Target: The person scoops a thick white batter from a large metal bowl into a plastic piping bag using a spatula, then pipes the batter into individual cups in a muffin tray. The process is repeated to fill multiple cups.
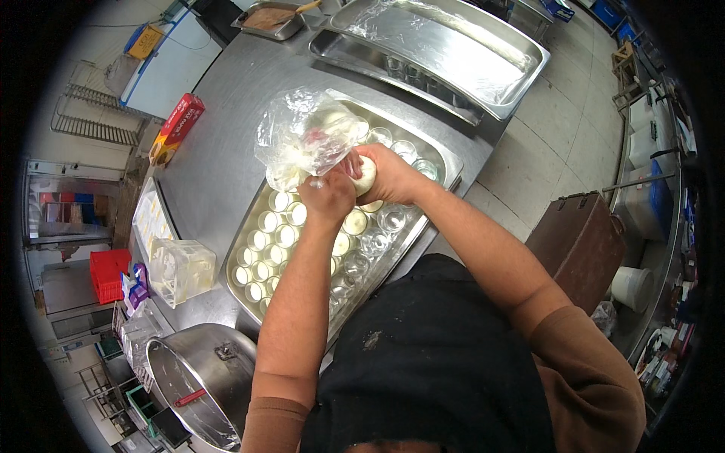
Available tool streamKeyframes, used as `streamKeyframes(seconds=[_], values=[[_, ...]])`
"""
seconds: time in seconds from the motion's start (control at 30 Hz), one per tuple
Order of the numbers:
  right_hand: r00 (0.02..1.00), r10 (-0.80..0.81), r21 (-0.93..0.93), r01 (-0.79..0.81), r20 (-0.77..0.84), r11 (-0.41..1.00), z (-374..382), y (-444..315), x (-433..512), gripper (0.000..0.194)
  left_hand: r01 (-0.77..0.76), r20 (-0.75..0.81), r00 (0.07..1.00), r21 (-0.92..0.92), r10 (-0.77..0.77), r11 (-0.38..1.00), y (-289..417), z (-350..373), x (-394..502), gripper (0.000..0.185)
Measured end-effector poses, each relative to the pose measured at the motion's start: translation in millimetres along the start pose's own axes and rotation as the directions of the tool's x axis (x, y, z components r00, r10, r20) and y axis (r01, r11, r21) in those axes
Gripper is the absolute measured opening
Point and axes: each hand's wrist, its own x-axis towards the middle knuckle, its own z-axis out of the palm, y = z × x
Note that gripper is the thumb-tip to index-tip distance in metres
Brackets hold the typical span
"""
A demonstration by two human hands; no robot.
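Note:
Both hands are around a clear plastic piping bag (306, 133) of pale cream, above a steel tray (448, 161). My left hand (328, 195) grips the bag's gathered lower part. Around its bulging, cream-filled side curls my right hand (388, 174). The bag's tip is hidden by the hands. Rows of small glass cups stand in the tray. Cups on the left, such as this cream-filled cup (275, 255), hold pale cream. Clear cups, such as this glass cup (375, 242), line the near right side and look empty.
Stacked steel pans (436, 51) stand at the back, with glasses in the lower one. A wax paper box (178, 127), a plastic tub (184, 272) and a large mixing bowl (212, 362) with a red-handled tool lie left. A brown case (578, 243) stands right of the steel table (232, 102).

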Motion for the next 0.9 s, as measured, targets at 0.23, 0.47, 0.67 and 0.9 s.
streamKeyframes(seconds=[0.23, 0.47, 0.67, 0.9], values=[[0.997, -0.074, 0.000, 0.074, -0.020, 0.997, 1.6, 1.1, -0.5, 0.044, 0.030, 0.002, 1.000, -0.023, -0.030, 0.999, 4.6, 3.0, 4.4, 0.035], [0.981, -0.184, -0.347, 0.154, -0.055, 0.925, 2.1, -31.0, -4.7, 0.059, 0.212, 0.057, 0.970, 0.266, -0.234, 0.940, 47.4, 1.8, 25.8, 0.027], [0.997, -0.075, 0.041, 0.076, -0.009, 0.996, -16.2, -57.1, 0.4, 0.069, 0.249, 0.044, 0.965, 0.133, -0.257, 0.959, 49.6, 13.7, 50.5, 0.048], [0.999, -0.027, 0.077, 0.024, 0.038, 0.997, -41.0, -29.5, -1.3, 0.072, 0.258, -0.064, 0.964, -0.001, -0.257, 0.966, -0.6, 25.7, 39.1, 0.029]])
